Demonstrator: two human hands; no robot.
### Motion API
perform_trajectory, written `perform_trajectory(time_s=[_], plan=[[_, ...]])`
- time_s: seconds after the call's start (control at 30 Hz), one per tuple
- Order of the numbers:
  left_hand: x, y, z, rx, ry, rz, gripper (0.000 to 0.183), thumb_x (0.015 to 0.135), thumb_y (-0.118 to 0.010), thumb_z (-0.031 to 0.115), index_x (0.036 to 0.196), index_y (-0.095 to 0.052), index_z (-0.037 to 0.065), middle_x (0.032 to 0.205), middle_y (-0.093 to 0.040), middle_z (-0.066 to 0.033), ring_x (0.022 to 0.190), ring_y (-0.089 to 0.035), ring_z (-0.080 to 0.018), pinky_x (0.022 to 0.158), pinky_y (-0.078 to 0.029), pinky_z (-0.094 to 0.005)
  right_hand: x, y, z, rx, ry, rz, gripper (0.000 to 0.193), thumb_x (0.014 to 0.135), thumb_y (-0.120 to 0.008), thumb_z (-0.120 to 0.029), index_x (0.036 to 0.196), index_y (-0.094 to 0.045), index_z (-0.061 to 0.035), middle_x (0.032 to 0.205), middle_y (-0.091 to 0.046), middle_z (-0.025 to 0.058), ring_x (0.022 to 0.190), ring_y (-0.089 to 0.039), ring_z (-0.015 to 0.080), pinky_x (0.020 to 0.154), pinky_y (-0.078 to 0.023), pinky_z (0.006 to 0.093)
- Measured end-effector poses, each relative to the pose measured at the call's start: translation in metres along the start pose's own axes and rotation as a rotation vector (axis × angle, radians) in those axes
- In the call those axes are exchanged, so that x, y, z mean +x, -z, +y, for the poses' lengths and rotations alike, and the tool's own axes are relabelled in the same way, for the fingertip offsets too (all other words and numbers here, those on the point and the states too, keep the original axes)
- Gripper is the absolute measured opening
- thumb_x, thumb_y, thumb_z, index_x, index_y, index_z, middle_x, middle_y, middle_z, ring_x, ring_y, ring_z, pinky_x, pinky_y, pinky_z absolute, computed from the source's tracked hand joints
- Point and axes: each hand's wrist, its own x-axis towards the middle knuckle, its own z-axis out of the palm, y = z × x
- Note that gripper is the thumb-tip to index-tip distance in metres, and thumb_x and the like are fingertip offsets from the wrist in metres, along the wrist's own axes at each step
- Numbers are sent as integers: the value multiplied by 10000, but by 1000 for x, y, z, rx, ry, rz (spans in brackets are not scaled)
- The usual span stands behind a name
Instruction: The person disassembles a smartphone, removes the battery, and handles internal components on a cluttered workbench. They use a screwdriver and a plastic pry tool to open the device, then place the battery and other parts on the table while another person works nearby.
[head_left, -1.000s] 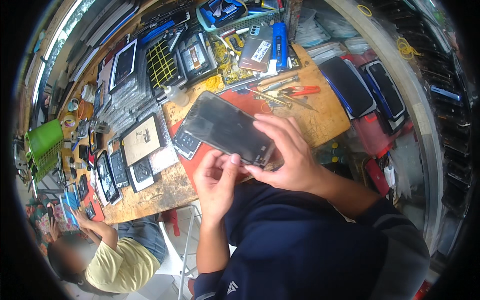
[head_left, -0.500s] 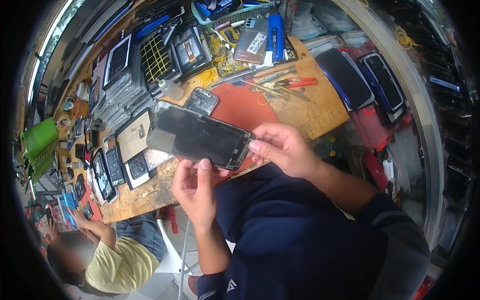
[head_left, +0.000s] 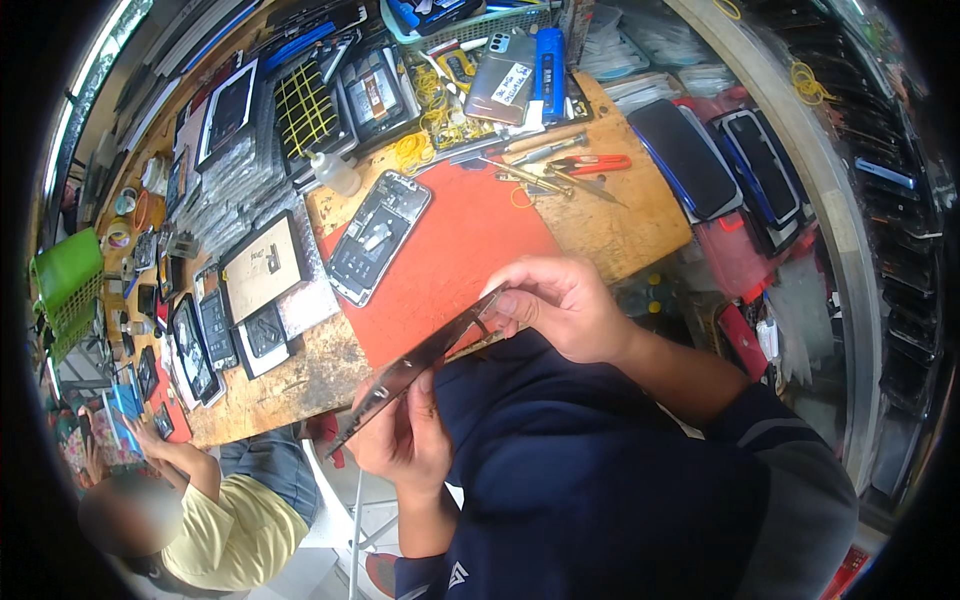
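While phone screen (head_left: 420,357) tilts edge-on by red mat (head_left: 470,230), fingers of left hand (head_left: 405,440), right hand (head_left: 565,310) pinch it, likely for steadiness.

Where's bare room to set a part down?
Bare: the red mat between the opened phone and right hand; the wooden benchtop right of the mat, below the pliers. Crowded: the left side, around the plastic-wrapped stack.

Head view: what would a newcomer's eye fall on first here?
Probably the bright red mat at the middle of the bench, with an opened phone lying at its left side. Next, the thin dark panel at the near edge, held tilted between left hand and right hand. Then the green basket at far left.
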Motion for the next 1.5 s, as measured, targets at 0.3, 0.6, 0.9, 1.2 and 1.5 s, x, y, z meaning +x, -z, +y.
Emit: perform_trajectory(time_s=[0.3, 0.6, 0.9, 1.2, 1.5], plan=[[11, -13, -1, -434, 432, 40, 197, 1098, -641, 93, 1182, -665, -84, 1004, -737, -128, 794, -727, -169, 696, -647, -297, -4, 0, -2, -7, -21, 1, 131, 1101, -631, -73, 1116, -700, 37, 1030, -755, 91, 879, -687, 109, 777, -577, 279], [15, -19, -27, -940, 871, 0, 225, 1096, -644, 124, 1222, -646, -62, 965, -754, -112, 722, -730, -132, 622, -650, -268, -11, -2, -1, 7, -60, -19, 124, 1102, -638, -88, 1090, -687, 25, 1013, -757, 91, 852, -690, 104, 761, -574, 271], [16, -33, -29, -1346, 1110, -170, 256, 1109, -590, 126, 1266, -624, -73, 1041, -764, -146, 724, -749, -128, 550, -626, -185, -14, -2, -13, -1, 51, -25, 112, 1085, -682, -100, 1031, -681, -1, 925, -716, 23, 810, -657, 58, 723, -546, 240], [22, -43, -30, -1027, 909, -160, 275, 1100, -637, 122, 1286, -652, -80, 930, -756, -105, 708, -722, -133, 627, -654, -276, -16, 11, -25, -132, -133, 68, 231, 1103, -665, -233, 984, -690, -37, 835, -715, 12, 708, -629, 40, 652, -518, 215], [29, -55, -31, -1285, 1154, -191, 215, 1105, -625, 140, 1166, -662, -63, 886, -762, -95, 617, -722, -105, 563, -640, -203, -18, 15, -27, -70, -106, 35, 311, 1126, -627, -317, 989, -689, -45, 818, -715, 7, 712, -630, 49, 654, -521, 224]])
